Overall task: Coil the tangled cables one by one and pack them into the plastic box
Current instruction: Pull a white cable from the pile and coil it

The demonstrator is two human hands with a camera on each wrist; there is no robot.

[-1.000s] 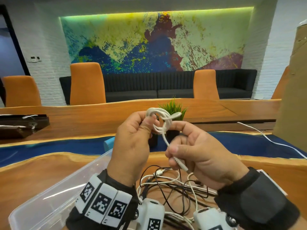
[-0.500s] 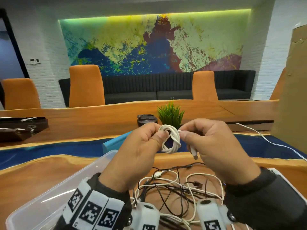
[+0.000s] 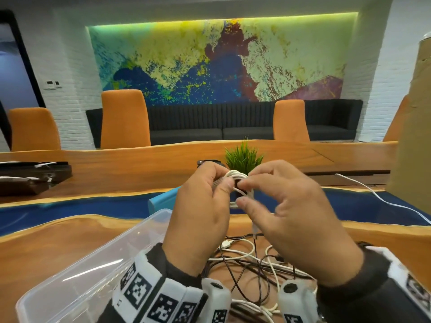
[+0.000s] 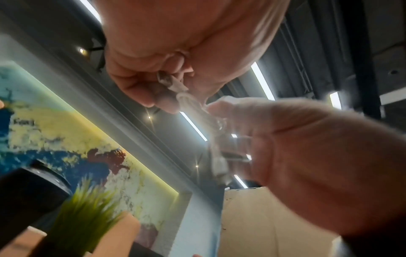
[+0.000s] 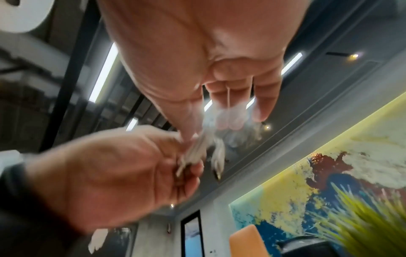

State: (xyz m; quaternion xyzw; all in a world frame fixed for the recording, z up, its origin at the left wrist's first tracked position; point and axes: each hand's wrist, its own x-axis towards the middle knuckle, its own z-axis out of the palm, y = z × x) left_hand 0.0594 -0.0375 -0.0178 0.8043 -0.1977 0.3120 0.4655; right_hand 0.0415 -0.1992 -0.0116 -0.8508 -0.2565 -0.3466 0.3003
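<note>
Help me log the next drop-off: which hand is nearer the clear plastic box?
Left. The left hand is raised with its wrist over the clear plastic box's right rim, pinching the white coiled cable. The right hand holds the coil's other side, farther right over the tangled cables.

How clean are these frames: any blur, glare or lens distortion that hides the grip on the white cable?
Head view: sharp, wide-angle bowing at the edges, the white cable coil readable between left hand and right hand; a streak of glare on the plastic box. Left wrist view: right hand motion-blurred, ceiling strips flaring behind the coil. Right wrist view: fingertips and coil smeared, grip detail unclear.
</note>
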